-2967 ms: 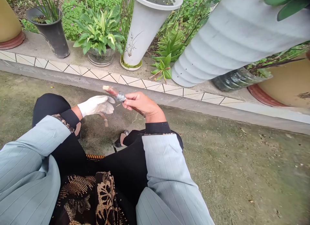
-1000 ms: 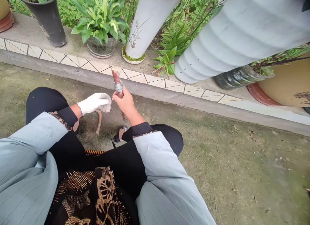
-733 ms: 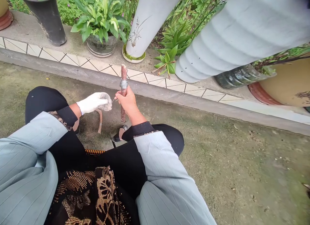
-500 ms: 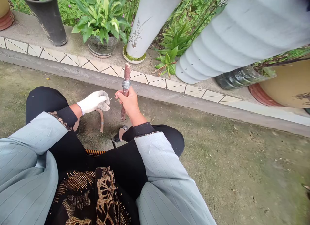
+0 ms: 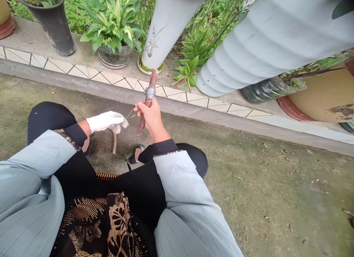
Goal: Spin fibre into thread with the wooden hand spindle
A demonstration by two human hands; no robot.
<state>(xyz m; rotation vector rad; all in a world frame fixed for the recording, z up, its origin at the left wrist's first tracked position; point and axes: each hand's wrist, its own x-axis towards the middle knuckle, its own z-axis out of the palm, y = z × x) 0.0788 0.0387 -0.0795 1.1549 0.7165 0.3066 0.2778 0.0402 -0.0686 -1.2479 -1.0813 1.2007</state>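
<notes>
My right hand is bare and wrapped round a reddish-brown stick that it holds nearly upright. A band of grey wire is coiled around the stick just above my fingers. My left hand wears a white glove and is closed on rusty pliers whose handle hangs below the palm. A thin loose end of wire runs between the pliers and the stick. Both hands are over my knees.
I sit on a mossy concrete floor. A tiled kerb runs ahead, carrying a black pot, a leafy plant in a glass pot, a tall white vase and a big ribbed white pot.
The stick swung from lying leftward to nearly upright, its top now leaning right. My gloved hand stayed close by, drawing the wire end out to the left.
</notes>
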